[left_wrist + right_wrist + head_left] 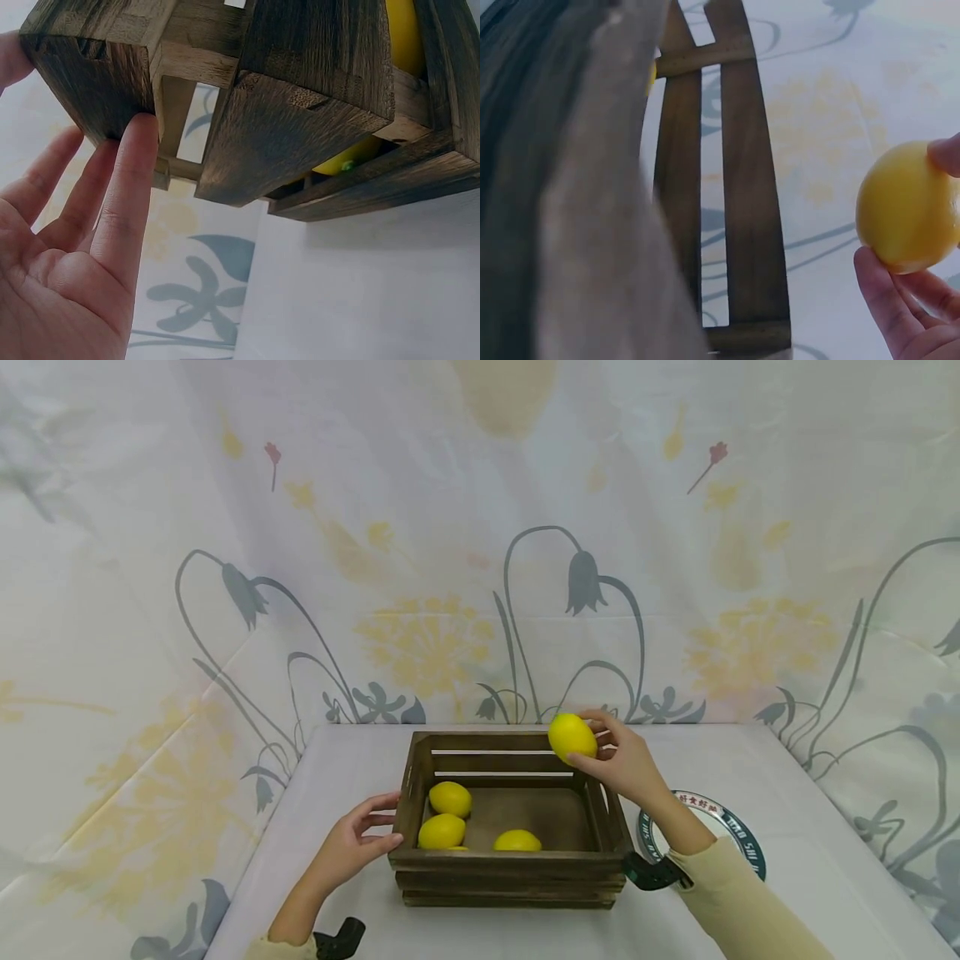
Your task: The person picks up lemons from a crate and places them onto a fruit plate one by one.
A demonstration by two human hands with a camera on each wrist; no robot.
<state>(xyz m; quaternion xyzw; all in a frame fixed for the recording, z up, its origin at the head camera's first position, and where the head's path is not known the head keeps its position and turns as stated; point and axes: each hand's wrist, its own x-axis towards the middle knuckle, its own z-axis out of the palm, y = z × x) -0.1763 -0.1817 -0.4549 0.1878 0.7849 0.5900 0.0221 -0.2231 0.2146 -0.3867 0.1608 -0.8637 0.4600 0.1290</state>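
Note:
A brown slatted wooden crate stands in front of me in the head view. Inside it lie several yellow lemons; one lemon is at the left side and another lemon near the front wall, which partly hides it. My right hand holds a lemon between thumb and fingers over the crate's back right corner. In the right wrist view the same lemon sits at the fingertips. My left hand rests its extended fingers against the crate's left side, by the top slat.
A round white plate or mat with a dark green lettered rim lies right of the crate, partly under my right forearm. White cloth covers the table. Behind hangs a flower-printed curtain. Black wrist mounts sit at both wrists.

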